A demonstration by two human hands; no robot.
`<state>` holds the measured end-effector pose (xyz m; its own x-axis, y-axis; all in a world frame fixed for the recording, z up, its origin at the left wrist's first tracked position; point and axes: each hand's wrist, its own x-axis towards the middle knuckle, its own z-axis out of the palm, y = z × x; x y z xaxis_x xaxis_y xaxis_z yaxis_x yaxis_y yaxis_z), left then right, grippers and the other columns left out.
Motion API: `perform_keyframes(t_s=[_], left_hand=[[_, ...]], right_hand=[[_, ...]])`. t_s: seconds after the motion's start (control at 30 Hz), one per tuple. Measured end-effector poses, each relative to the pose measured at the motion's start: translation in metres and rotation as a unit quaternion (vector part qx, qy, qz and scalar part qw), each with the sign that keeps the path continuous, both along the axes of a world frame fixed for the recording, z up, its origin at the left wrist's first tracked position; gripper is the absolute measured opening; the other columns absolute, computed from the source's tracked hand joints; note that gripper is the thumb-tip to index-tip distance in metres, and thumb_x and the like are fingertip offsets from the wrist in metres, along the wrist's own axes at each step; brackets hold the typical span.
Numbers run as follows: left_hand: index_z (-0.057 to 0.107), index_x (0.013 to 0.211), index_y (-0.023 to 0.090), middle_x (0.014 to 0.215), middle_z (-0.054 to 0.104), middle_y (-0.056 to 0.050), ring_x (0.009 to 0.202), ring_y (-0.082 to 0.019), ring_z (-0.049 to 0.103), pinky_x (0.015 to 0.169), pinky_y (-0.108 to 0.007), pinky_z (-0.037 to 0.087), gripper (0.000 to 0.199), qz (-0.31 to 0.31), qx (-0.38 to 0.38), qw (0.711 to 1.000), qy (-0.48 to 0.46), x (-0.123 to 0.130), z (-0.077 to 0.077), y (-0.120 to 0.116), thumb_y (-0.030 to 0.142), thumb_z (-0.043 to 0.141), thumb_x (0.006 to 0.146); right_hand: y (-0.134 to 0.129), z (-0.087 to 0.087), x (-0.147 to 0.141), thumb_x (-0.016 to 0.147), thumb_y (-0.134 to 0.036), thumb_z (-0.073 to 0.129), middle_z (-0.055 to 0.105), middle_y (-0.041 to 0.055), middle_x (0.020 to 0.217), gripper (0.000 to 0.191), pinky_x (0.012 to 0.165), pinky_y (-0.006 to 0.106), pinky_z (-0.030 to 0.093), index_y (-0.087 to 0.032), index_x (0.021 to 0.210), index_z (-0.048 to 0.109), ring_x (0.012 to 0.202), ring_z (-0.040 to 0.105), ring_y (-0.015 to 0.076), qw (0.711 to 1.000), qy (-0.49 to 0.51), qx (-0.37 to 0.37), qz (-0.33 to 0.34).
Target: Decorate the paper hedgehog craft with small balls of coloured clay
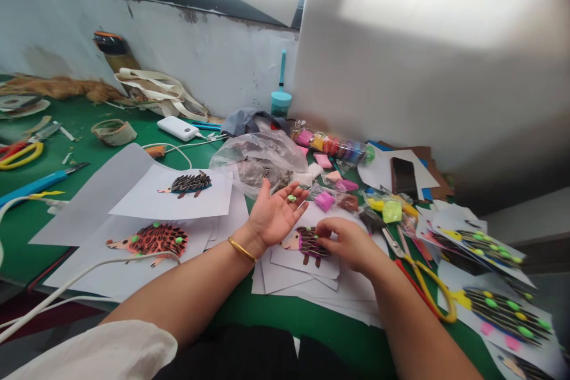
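Observation:
My left hand (280,212) is turned palm up with its fingers stretched out, and a small bit of green clay (291,198) rests on the fingers. My right hand (350,244) pinches at the back of a hedgehog picture (307,241), with a tiny green clay piece (316,237) at the fingertips. This hedgehog has a cream face, a pink body edge, dark striped spines that look like seeds, and brown feet. Its white sheet (285,260) lies on a stack of paper. The fingers partly cover the hedgehog's rear.
Yellow-and-red scissors (421,285) lie right of my right hand. Finished-looking hedgehog sheets (503,314) overlap at the right, others (151,237) at the left. Behind are a plastic bag of seeds (262,169), wrapped clay packets (324,199) and a phone (404,177). A white cable (95,267) crosses the left.

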<state>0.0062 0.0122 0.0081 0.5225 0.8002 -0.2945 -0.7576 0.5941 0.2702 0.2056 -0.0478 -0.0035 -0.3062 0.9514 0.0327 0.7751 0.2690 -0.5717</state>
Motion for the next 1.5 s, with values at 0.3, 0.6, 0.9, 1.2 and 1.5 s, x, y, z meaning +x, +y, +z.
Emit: perform_keyframes(t_s=[0.3, 0.6, 0.9, 1.2, 1.5], left_hand=[[0.063, 0.106, 0.01, 0.091, 0.065, -0.012, 0.097, -0.023, 0.067, 0.097, -0.04, 0.051, 0.063, -0.003, 0.0, 1.0, 0.0, 0.0, -0.001, 0.0, 0.063, 0.031, 0.097], [0.063, 0.107, 0.011, 0.092, 0.066, -0.012, 0.098, -0.023, 0.067, 0.098, -0.04, 0.05, 0.062, -0.006, 0.005, 1.0, -0.006, 0.0, -0.002, -0.001, 0.063, 0.031, 0.097], [0.063, 0.109, 0.011, 0.091, 0.066, -0.012, 0.098, -0.023, 0.067, 0.098, -0.04, 0.05, 0.062, -0.008, 0.008, 1.0, -0.012, 0.0, -0.001, -0.001, 0.063, 0.031, 0.097], [0.064, 0.108, 0.011, 0.091, 0.066, -0.012, 0.098, -0.023, 0.067, 0.098, -0.04, 0.051, 0.063, -0.011, 0.005, 1.0, -0.006, 0.0, -0.002, -0.001, 0.064, 0.032, 0.097], [0.062, 0.105, 0.011, 0.096, 0.069, -0.01, 0.101, -0.02, 0.069, 0.1, -0.037, 0.05, 0.022, -0.011, 0.016, 1.0, 0.021, 0.003, -0.002, -0.002, 0.027, 0.048, 0.097]], right_hand=[[0.004, -0.006, 0.001, 0.082, -0.02, 0.072, 0.067, 0.0017, 0.08, 0.008, 0.075, 0.032, 0.049, -0.026, 0.083, 0.076, 0.081, 0.064, 0.0189, 0.994, -0.056, 0.087, 0.046], [0.005, -0.009, -0.001, 0.081, -0.019, 0.073, 0.067, 0.0019, 0.081, 0.008, 0.075, 0.032, 0.049, -0.026, 0.084, 0.076, 0.082, 0.063, 0.0192, 0.995, -0.06, 0.073, 0.039], [0.006, -0.01, -0.003, 0.081, -0.017, 0.073, 0.067, 0.0018, 0.081, 0.009, 0.078, 0.033, 0.047, -0.024, 0.085, 0.076, 0.085, 0.062, 0.0192, 0.995, -0.062, 0.065, 0.049], [0.006, -0.01, -0.004, 0.08, -0.014, 0.072, 0.066, 0.0017, 0.08, 0.008, 0.075, 0.032, 0.043, -0.021, 0.077, 0.07, 0.082, 0.059, 0.0184, 0.998, -0.051, 0.037, 0.027], [0.006, -0.007, -0.002, 0.081, -0.016, 0.072, 0.067, 0.0016, 0.079, 0.007, 0.076, 0.033, 0.045, -0.023, 0.08, 0.073, 0.082, 0.061, 0.0192, 0.997, -0.034, 0.045, 0.044]])
